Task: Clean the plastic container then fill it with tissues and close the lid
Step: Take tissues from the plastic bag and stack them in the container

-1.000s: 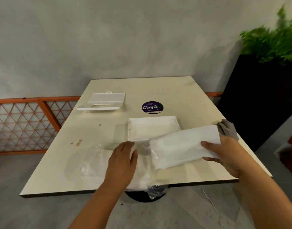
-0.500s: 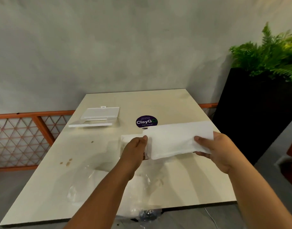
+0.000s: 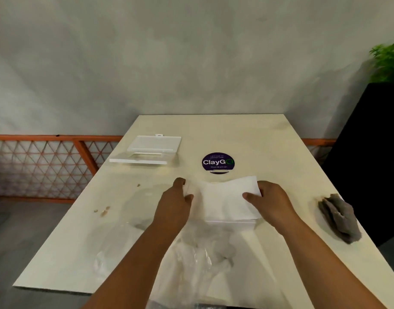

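Note:
A stack of white tissues (image 3: 225, 199) lies over the white plastic container (image 3: 231, 224) in the middle of the table; only the container's front wall shows below the stack. My right hand (image 3: 269, 200) grips the right end of the tissues, thumb on top. At the left end my left hand (image 3: 177, 200) has its fingers curled; the tissue edge there is blurred. The clear lid (image 3: 147, 149) lies open-side up at the table's far left.
A crumpled clear plastic wrapper (image 3: 200, 257) lies near the front edge between my arms. A grey cloth (image 3: 337, 217) sits at the right edge. A round purple ClayGo sticker (image 3: 218, 162) and small brown crumbs (image 3: 103, 211) mark the tabletop. A black planter (image 3: 374, 152) stands right.
Both hands brought the tissue stack from above the wrapper forward and lowered it onto the container. My left hand left the wrapper and joined the stack's left end.

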